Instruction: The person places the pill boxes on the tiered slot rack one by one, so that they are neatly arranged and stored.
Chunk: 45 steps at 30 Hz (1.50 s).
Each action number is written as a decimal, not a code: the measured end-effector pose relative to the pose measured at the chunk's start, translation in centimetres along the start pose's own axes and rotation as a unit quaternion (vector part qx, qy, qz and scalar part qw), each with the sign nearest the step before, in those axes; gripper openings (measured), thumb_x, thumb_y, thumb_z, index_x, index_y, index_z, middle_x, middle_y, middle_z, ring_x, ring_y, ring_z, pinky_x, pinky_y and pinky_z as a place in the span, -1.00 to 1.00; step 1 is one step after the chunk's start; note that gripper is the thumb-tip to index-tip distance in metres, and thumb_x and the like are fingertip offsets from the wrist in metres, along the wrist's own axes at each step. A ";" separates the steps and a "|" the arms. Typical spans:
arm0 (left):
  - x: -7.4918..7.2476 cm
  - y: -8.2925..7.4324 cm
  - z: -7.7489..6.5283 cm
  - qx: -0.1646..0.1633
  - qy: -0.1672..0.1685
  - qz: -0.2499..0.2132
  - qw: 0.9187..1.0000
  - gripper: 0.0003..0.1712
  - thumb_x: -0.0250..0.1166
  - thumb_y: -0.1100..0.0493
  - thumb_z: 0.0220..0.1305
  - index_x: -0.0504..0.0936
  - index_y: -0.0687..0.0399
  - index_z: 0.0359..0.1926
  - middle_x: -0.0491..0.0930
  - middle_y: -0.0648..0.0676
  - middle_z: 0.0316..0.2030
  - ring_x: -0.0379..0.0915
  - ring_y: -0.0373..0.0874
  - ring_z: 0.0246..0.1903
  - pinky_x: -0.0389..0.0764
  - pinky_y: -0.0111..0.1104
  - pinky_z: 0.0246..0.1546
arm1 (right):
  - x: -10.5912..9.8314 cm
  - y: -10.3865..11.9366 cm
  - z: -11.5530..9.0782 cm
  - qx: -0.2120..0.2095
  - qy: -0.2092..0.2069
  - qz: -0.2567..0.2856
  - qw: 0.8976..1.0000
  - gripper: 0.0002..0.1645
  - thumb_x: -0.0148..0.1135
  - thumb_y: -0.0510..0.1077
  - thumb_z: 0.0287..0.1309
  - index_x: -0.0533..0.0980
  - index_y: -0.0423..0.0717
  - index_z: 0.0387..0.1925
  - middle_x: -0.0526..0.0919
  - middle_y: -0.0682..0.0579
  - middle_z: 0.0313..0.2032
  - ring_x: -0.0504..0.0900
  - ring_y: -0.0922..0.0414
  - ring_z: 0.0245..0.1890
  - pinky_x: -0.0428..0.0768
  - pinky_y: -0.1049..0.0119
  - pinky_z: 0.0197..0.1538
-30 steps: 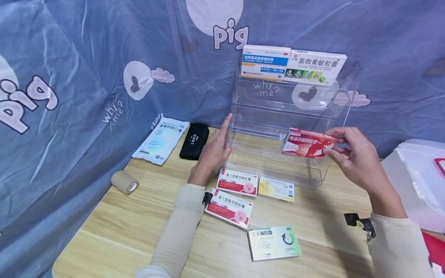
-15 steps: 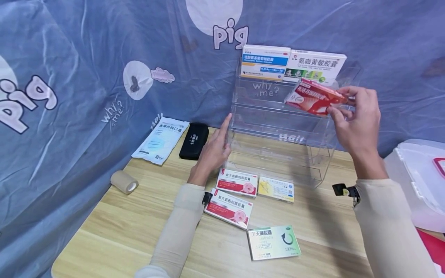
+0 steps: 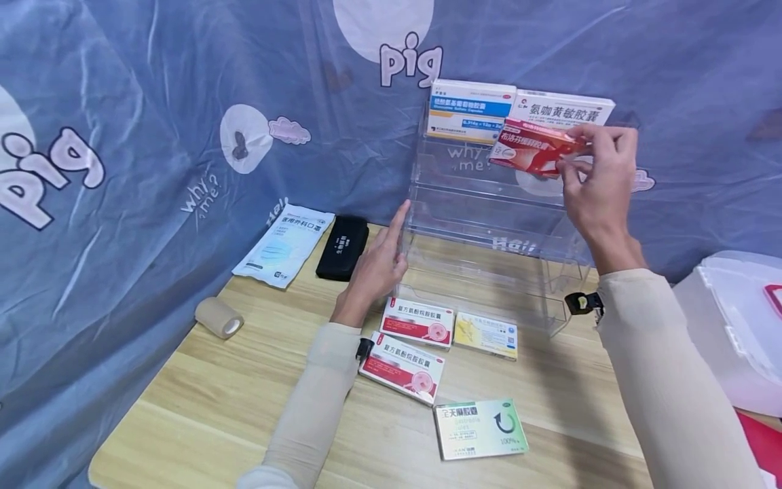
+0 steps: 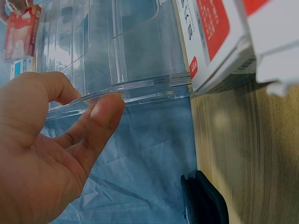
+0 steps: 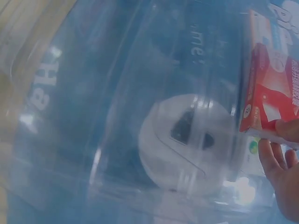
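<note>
My right hand (image 3: 601, 176) pinches the right end of a red medicine box (image 3: 531, 147). The box is tilted in front of the top tier of a clear display rack (image 3: 476, 268) and overlaps a white-and-green medicine box (image 3: 571, 109) standing there. Beside that one stands a blue-and-white medicine box (image 3: 467, 102). My left hand (image 3: 374, 268) holds the rack's left side edge, its index finger stretched along it. In the left wrist view, the thumb and fingers (image 4: 105, 114) meet the clear edge; part of a digit lies behind the plastic.
On the table, two red-and-white boxes (image 3: 417, 320), a yellow-and-white box (image 3: 485, 334) and a green-and-white box (image 3: 480, 429) lie before the rack. Leftward are a mask packet (image 3: 282, 244), a black case (image 3: 343, 248) and a tan bandage roll (image 3: 218, 318). A translucent bin (image 3: 727, 319) stands right.
My right hand has lifted the red medicine box from the rack's lower part to its top tier, then shifted it slightly left. The left hand stays in place.
</note>
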<state>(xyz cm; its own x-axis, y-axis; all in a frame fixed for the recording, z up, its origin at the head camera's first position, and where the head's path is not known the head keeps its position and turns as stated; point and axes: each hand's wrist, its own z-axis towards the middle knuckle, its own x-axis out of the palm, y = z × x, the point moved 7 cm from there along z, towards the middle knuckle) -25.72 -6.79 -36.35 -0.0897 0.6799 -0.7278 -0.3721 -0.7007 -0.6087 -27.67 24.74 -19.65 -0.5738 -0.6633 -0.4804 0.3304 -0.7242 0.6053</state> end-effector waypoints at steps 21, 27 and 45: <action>0.1 0.3 -0.1 -0.012 0.006 0.013 1.000 0.28 0.25 0.33 0.45 -0.41 -0.72 0.70 0.54 0.16 0.30 0.44 0.04 -0.33 0.52 -0.15 -0.31 | 6.7 1.8 -0.8 -0.046 0.144 -0.048 0.987 -0.31 0.14 -0.42 0.37 0.52 -0.07 0.49 0.42 -0.35 0.21 0.58 -0.21 0.19 0.69 -0.12 0.24; 0.1 0.1 -0.1 -0.006 0.003 0.009 1.000 0.28 0.24 0.34 0.44 -0.39 -0.70 0.71 0.54 0.16 0.27 0.42 0.04 -0.38 0.50 -0.16 -0.36 | 8.2 2.8 -1.0 -0.043 0.199 -0.024 0.979 -0.20 0.15 -0.39 0.39 0.37 0.01 0.61 0.36 -0.32 0.26 0.58 -0.17 0.17 0.69 -0.13 0.26; 0.2 -0.1 0.0 -0.002 0.000 0.012 1.000 0.27 0.25 0.34 0.44 -0.38 -0.67 0.72 0.54 0.13 0.06 0.41 0.03 -0.35 0.49 -0.17 -0.35 | 9.9 3.0 -2.1 -0.036 0.304 -0.058 0.950 0.18 0.27 -0.25 0.43 -0.19 0.42 0.76 0.27 -0.30 0.42 0.40 -0.24 0.35 0.45 -0.29 0.47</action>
<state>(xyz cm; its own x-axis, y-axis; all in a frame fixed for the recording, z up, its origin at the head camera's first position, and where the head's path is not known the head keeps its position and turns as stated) -25.70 -6.55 -36.45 -0.0988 0.6627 -0.7424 -0.3669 -0.7177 -0.5918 -30.78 15.57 -23.94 -0.0778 -0.5480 -0.8328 0.3540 -0.7961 0.4908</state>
